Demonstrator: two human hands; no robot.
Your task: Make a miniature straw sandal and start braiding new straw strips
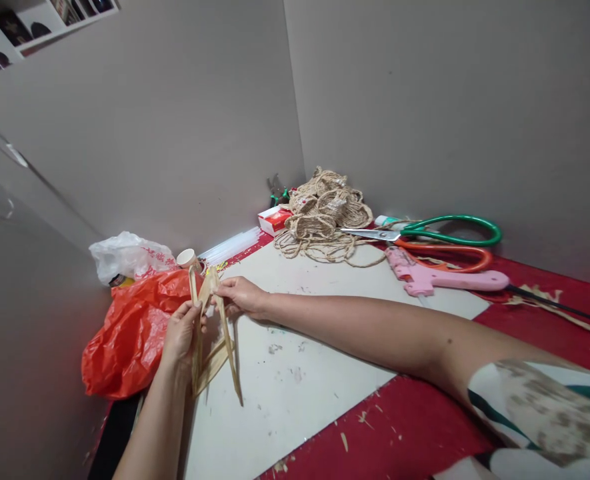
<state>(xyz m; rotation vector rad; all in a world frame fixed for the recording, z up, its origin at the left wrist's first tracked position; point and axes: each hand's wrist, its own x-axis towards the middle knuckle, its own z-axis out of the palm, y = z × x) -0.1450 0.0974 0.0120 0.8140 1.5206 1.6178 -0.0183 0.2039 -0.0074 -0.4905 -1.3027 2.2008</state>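
My left hand [182,333] is closed round a bundle of thin pale straw strips [213,360] that stand nearly upright over a white board [295,380]. My right hand [239,295] reaches across from the right and pinches the top of the same strips near their upper ends. The strips' lower ends splay out toward the board. Both hands are at the left side of the board, next to a red plastic bag [125,333].
A white plastic bag [125,257] and a small paper cup [187,258] sit behind the red bag. Coiled jute rope [325,213], green-handled scissors [439,230], orange-handled scissors [449,257], a pink glue gun [439,277], clear glue sticks [232,247] and a red-white box [275,219] lie at the back.
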